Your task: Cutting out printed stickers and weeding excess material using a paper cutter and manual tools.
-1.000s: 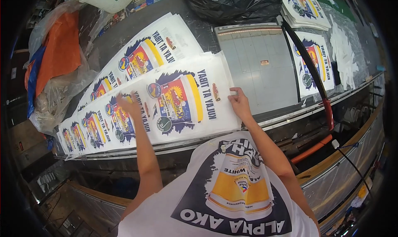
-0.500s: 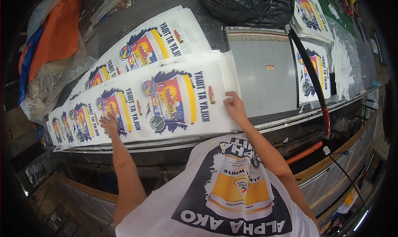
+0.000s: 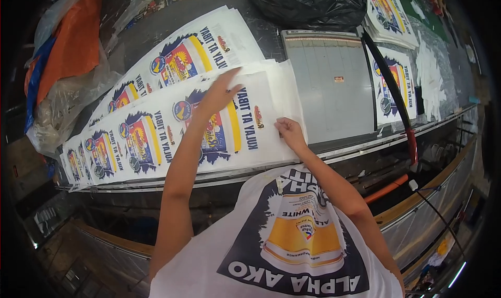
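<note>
A long white sheet (image 3: 167, 141) with a repeated print of colourful bucket-like motifs lies over others in a stack along the bench's near edge. My left hand (image 3: 219, 94) is stretched over its right part, fingers apart, near the upper edge. At the sheet's right end, my right hand (image 3: 291, 134) has its thumb and fingers closed on the edge. Another white sheet shows beneath that end. Farther back lies a second stack of printed sheets (image 3: 177, 63), partly covered by the front one. Right of my right hand is a paper cutter's grey bed (image 3: 334, 89).
The cutter's black arm (image 3: 389, 81) ends in a red handle (image 3: 411, 147). More printed sheets (image 3: 389, 16) lie beyond it at the right. A black plastic bag (image 3: 308, 8) sits behind the cutter. Orange and clear plastic sheeting (image 3: 73, 42) hangs at the left.
My left hand has moved right and away from me, from the sheet's middle to its upper right part. The top sheet's right end has shifted left with my right hand, baring the sheet below.
</note>
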